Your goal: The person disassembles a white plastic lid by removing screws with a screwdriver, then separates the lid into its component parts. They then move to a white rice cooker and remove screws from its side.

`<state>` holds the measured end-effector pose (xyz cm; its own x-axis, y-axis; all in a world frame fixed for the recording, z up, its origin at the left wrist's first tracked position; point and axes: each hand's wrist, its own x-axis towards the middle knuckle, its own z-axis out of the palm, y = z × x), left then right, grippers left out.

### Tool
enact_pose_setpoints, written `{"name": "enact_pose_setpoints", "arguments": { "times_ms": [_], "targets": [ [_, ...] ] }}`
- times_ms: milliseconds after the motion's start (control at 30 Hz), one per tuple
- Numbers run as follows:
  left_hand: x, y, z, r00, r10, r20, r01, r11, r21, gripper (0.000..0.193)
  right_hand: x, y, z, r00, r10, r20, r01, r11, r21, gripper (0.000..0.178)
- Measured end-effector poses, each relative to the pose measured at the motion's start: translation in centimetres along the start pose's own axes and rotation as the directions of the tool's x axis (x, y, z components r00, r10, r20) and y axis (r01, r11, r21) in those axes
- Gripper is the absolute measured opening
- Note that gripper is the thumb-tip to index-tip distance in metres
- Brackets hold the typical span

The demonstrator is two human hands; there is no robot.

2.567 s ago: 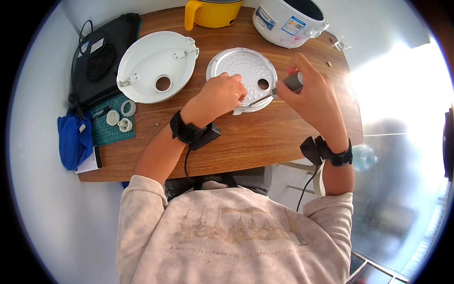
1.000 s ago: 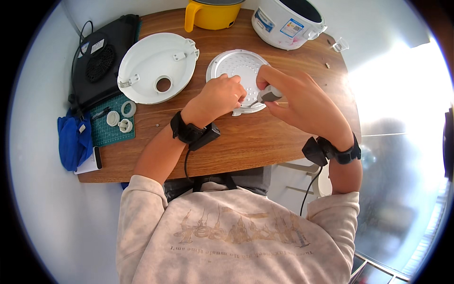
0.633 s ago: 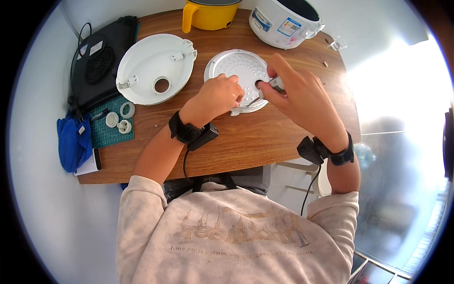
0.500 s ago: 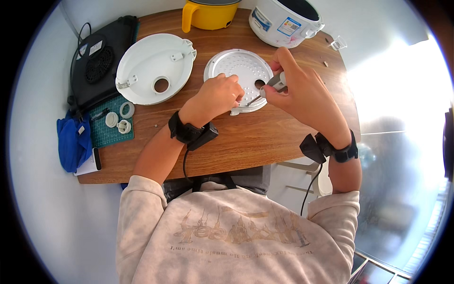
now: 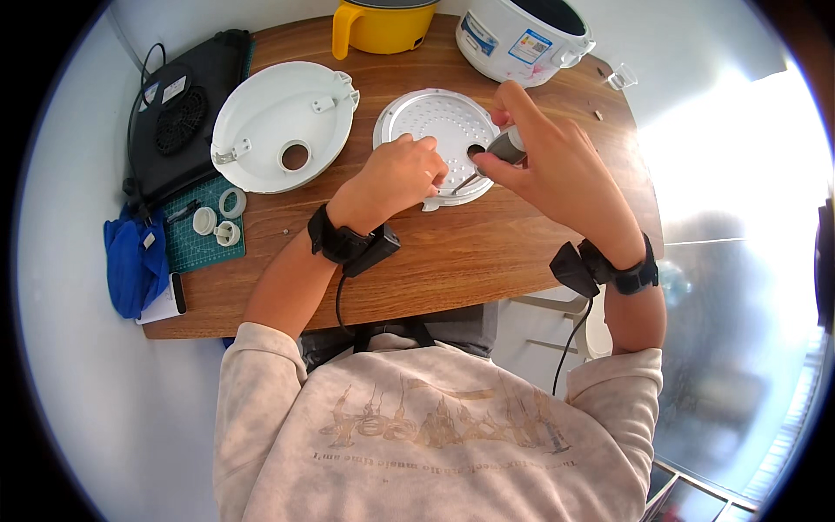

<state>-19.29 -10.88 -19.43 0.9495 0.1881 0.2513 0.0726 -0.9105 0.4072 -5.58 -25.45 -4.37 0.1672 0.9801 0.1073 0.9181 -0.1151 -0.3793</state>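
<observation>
A round, silvery rice cooker inner lid (image 5: 439, 117) with rows of small bumps and one dark hole lies on the wooden table. My left hand (image 5: 402, 172) is closed at its near left rim, fingers curled down; the fingertips are partly hidden. In my right hand (image 5: 552, 165) is a screwdriver (image 5: 506, 148) with a grey and white handle. Its thin shaft slants down to the left, with the tip at the lid's near edge, beside my left fingers. The white outer lid shell (image 5: 283, 104) lies inside up to the left.
A white rice cooker body (image 5: 513, 52) and a yellow pot (image 5: 387, 30) stand at the back. To the left are a black appliance with a fan grille (image 5: 178, 109), a green cutting mat (image 5: 204, 252) with white rings, and a blue cloth (image 5: 137, 265). A small clear cup (image 5: 621, 78) sits far right.
The screwdriver handle has turned slightly in my right fingers, and that hand has shifted a little. My left hand stays at the lid's rim.
</observation>
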Motion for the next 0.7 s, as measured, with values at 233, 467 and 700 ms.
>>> {"name": "enact_pose_setpoints", "arguments": {
  "times_ms": [233,467,700],
  "targets": [
    [-0.1,0.3,-0.3,0.999,-0.021,0.028,0.022,1.0,-0.004,0.013,-0.2,0.6,0.0,0.993,-0.118,0.012,0.118,0.993,0.031,0.025],
    [0.0,0.3,-0.5,0.992,-0.075,0.102,0.076,0.997,-0.001,0.014,-1.6,0.2,-0.8,0.991,0.131,-0.033,-0.125,0.982,0.144,0.026],
    [0.2,0.3,-0.5,0.99,-0.083,0.115,0.081,0.996,0.024,0.015,-3.8,1.1,0.6,0.975,0.164,-0.15,-0.127,0.966,0.226,0.025]
  ]
}}
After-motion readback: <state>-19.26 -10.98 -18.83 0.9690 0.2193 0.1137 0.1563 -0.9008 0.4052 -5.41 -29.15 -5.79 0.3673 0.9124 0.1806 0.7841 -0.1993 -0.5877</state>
